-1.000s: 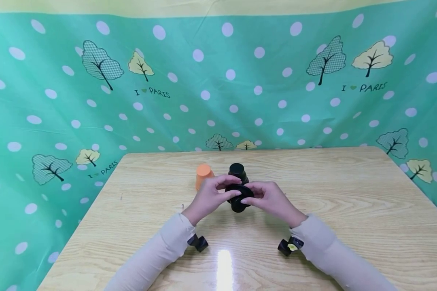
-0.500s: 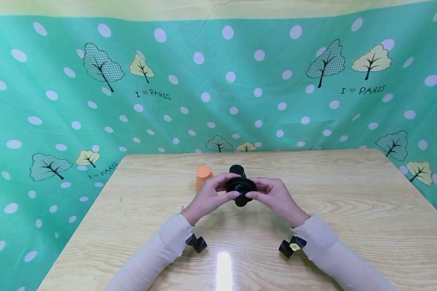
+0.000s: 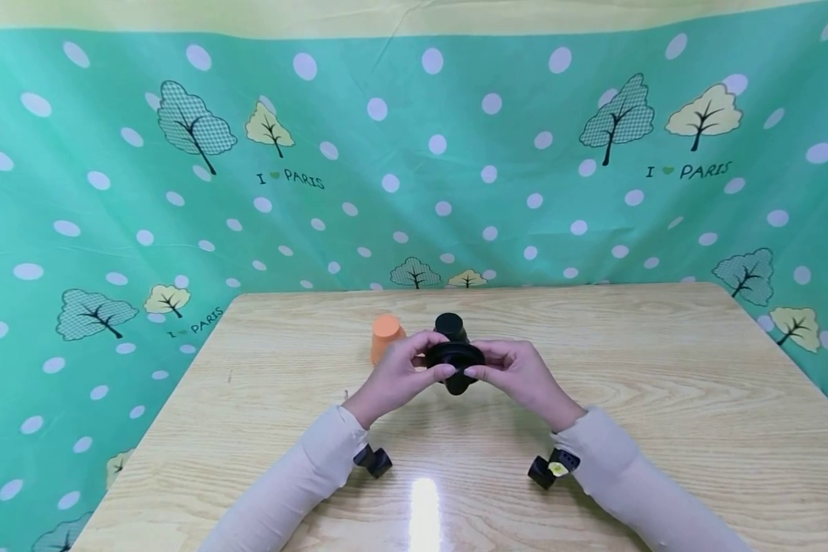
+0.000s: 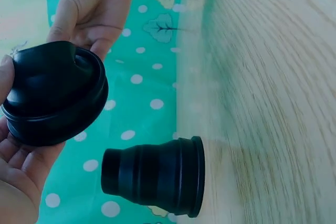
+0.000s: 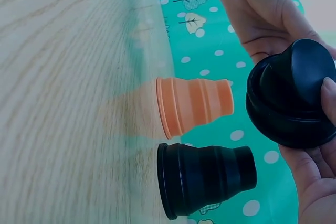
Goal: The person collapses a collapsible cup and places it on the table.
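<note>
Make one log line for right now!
left hand, right hand: hold black lid; black cup: upside down on table; orange cup: beside it

Black rimmed piece (image 4: 55, 95) between both hands (image 4: 21, 182) (image 4: 97, 11), black stepped cup (image 4: 155, 174) nearby

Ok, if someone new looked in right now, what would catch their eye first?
Probably the orange cup, the one bright thing on the wooden table, standing wide end down to the left of a black cup. Next, the black lid-like piece held between the left hand and right hand at the centre. Behind it all hangs a green dotted curtain with printed trees.
</note>
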`<state>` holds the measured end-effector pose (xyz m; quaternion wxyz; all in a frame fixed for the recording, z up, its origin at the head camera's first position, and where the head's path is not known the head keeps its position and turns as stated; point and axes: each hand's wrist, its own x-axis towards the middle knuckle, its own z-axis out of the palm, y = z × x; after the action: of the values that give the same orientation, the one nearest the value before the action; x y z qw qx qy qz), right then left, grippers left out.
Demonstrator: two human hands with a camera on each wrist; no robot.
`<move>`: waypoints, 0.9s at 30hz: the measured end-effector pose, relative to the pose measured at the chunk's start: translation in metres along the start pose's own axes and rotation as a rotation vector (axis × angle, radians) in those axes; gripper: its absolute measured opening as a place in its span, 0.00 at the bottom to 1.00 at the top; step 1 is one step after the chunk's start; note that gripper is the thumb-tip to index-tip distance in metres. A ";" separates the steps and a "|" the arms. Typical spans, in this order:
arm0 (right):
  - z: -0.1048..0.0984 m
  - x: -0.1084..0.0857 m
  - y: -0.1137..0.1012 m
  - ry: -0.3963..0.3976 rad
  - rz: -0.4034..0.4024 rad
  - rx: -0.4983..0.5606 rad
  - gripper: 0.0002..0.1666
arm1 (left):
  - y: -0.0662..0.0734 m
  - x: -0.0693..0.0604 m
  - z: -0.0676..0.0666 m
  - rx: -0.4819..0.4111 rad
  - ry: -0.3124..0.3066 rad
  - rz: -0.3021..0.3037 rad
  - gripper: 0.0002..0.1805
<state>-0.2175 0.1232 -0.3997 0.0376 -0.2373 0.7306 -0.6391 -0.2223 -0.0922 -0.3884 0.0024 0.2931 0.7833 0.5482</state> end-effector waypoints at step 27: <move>-0.006 0.001 -0.003 0.194 -0.054 0.065 0.19 | -0.003 0.005 -0.001 -0.253 0.041 -0.090 0.26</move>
<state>-0.2196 0.1277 -0.3956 -0.0426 -0.1926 0.7030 -0.6833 -0.2279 -0.0915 -0.3890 0.0477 0.2438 0.7203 0.6477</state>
